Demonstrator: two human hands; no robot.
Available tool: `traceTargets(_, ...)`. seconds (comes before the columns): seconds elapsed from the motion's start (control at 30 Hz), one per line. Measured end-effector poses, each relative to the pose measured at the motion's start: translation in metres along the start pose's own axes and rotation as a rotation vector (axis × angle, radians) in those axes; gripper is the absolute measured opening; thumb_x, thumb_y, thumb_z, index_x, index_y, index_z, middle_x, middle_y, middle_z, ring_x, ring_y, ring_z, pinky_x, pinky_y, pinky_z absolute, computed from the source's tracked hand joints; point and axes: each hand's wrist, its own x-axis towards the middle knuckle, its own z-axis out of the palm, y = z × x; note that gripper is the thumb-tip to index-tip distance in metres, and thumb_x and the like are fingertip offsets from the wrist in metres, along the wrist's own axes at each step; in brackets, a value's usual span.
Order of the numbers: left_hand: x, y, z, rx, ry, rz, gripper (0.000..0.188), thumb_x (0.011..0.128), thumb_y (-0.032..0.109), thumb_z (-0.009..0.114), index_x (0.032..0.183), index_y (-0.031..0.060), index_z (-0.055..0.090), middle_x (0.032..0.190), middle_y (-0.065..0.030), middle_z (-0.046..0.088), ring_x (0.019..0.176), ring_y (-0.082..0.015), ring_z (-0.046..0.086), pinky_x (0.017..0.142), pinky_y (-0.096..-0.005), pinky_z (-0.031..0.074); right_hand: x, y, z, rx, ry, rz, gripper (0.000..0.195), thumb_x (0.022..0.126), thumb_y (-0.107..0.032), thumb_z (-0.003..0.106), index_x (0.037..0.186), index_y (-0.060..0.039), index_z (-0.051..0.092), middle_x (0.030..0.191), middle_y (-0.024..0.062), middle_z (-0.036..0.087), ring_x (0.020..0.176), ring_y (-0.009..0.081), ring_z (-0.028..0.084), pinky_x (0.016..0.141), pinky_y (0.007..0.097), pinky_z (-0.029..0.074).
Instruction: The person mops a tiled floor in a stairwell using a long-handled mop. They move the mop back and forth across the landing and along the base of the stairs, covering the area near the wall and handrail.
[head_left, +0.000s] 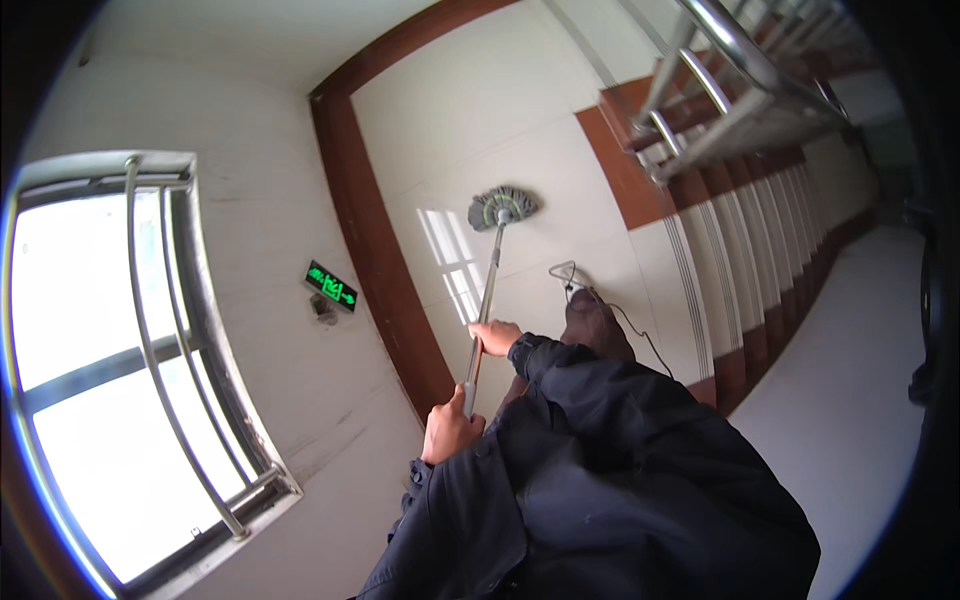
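A mop with a grey string head (480, 214) rests on the pale tiled landing floor (442, 165). Its long metal handle (490, 289) runs back towards my body. My left hand (452, 429) grips the light-coloured end of the handle, thumb laid along it. Farther up the shaft, my right hand (498, 337) is closed around it. Both my arms are in dark jacket sleeves.
A staircase (739, 259) with ridged tread edges lies to the right, below a metal railing (705, 82). A thin cable (643, 332) hangs near my leg. On the left wall are a barred window (82, 292) and a lit green exit sign (330, 286). Dark red-brown skirting (382, 262) borders the floor.
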Motion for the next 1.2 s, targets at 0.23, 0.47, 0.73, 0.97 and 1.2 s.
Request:
traceTargets(0.23,0.004,-0.029,0.063,0.053,-0.059,0.191,0.051,0.073,0.015,0.054,0.120,-0.0004,0.044,0.069,-0.0255,0.059,0.065,-0.0411,0.059,0.062,-0.0477,0.049,-0.036,0.068,0.034,0.164,0.211,0.182,0.018,0.083,-0.026,0.049,0.099,-0.0191,0.044,0.085,0.0208,0.058,0.079,0.0432,0.057,0.065,0.0524,0.044)
traceTargets(0.47,-0.056,-0.099,0.118,0.035,0.063,0.170,0.040,0.077,0.012,0.052,0.115,0.0024,0.047,0.074,-0.0184,0.061,0.064,-0.0369,0.060,0.056,-0.0453,0.047,-0.063,0.109,0.101,-0.149,0.082,0.253,0.042,0.064,-0.025,0.074,0.097,-0.0152,0.050,0.098,0.0207,0.057,0.094,0.0410,0.053,0.080,0.0466,0.044)
traceTargets(0.73,-0.184,-0.196,0.109,-0.080,0.150,-0.168,0.026,0.077,0.013,0.055,0.100,0.0035,0.051,0.072,-0.0201,0.061,0.066,-0.0373,0.060,0.060,-0.0458,0.048,-0.060,0.012,0.235,-0.323,-0.399,0.036,0.045,0.057,-0.024,0.078,0.092,-0.0089,0.055,0.081,0.0127,0.065,0.085,0.0314,0.061,0.082,0.0426,0.042)
traceTargets(0.97,-0.244,-0.196,0.137,-0.220,0.218,-0.284,0.040,0.079,0.022,0.057,0.109,-0.0028,0.047,0.061,-0.0198,0.059,0.056,-0.0362,0.059,0.052,-0.0453,0.048,-0.075,-0.051,0.268,-0.315,-0.630,-0.262,0.040,0.065,-0.029,0.072,0.093,-0.0093,0.052,0.078,0.0144,0.064,0.079,0.0337,0.062,0.072,0.0427,0.047)
traceTargets(1.2,-0.191,-0.186,0.135,-0.244,0.245,-0.214,0.050,0.072,0.015,0.055,0.117,-0.0052,0.044,0.061,-0.0239,0.057,0.058,-0.0393,0.060,0.056,-0.0463,0.050,-0.049,-0.047,0.239,-0.371,-0.495,-0.205,0.023,0.079,-0.027,0.055,0.097,-0.0147,0.050,0.083,0.0160,0.063,0.081,0.0370,0.060,0.068,0.0463,0.047)
